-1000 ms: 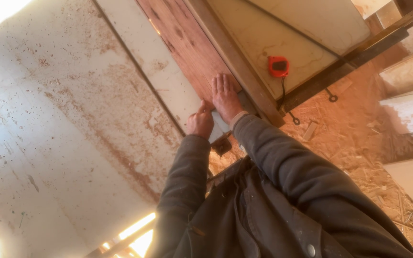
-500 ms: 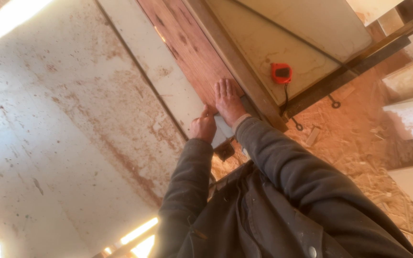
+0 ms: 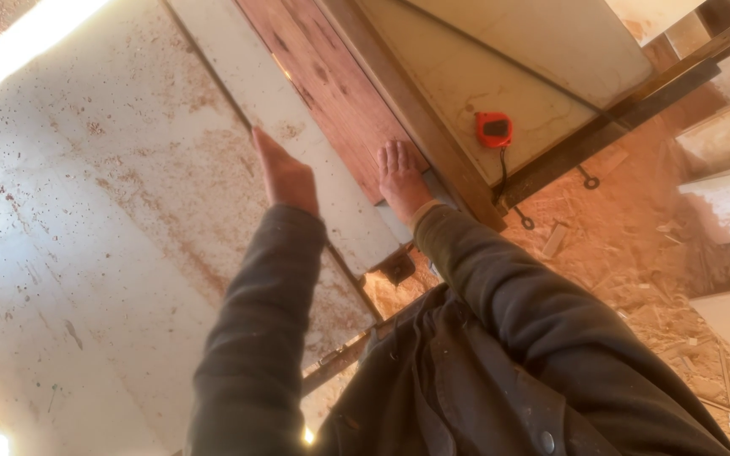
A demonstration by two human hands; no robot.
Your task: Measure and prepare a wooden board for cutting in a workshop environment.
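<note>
Head view: the reddish board (image 3: pixel 331 93) is pressed under the right hand (image 3: pixel 400 177), laid flat with fingers spread and nothing gripped, at its near end. The left hand (image 3: pixel 285 173) is held open, edge-on, above the pale strip (image 3: pixel 297 143) just left. Left lies a broad, stained white panel (image 3: pixel 86 253); right, a red tape measure (image 3: pixel 494 129) and sawdust-strewn floor (image 3: pixel 635 253).

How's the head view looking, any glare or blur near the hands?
Head view: blown-out sunlight in the top-left corner and bottom-left edge; warm low light overall; left hand slightly soft; right hand on the reddish board is clear; orange tape measure sharp.
</note>
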